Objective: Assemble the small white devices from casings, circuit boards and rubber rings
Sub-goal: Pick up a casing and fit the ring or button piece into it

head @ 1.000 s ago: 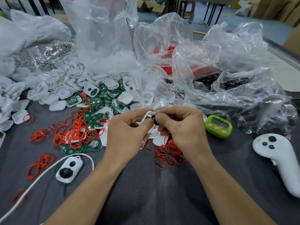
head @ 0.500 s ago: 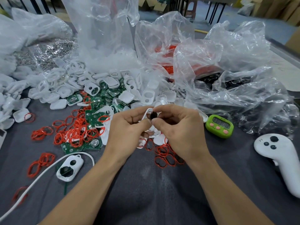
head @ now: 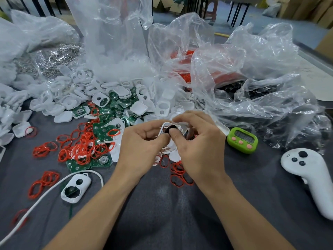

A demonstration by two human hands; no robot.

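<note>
The left hand (head: 142,147) pinches a casing (head: 173,127) above the table (head: 162,204) and the right hand (head: 200,150) pinches a dark part (head: 168,130) onto it, so I judge the work early: heaps of boards (head: 124,102) and rings (head: 84,141) wait.

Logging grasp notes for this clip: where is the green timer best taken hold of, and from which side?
Come down from above and pinch the green timer across its near and far edges. It lies flat, screen up, on the cloth; a white casing crowds its left end, and the bag behind is soft film that should yield.
</note>
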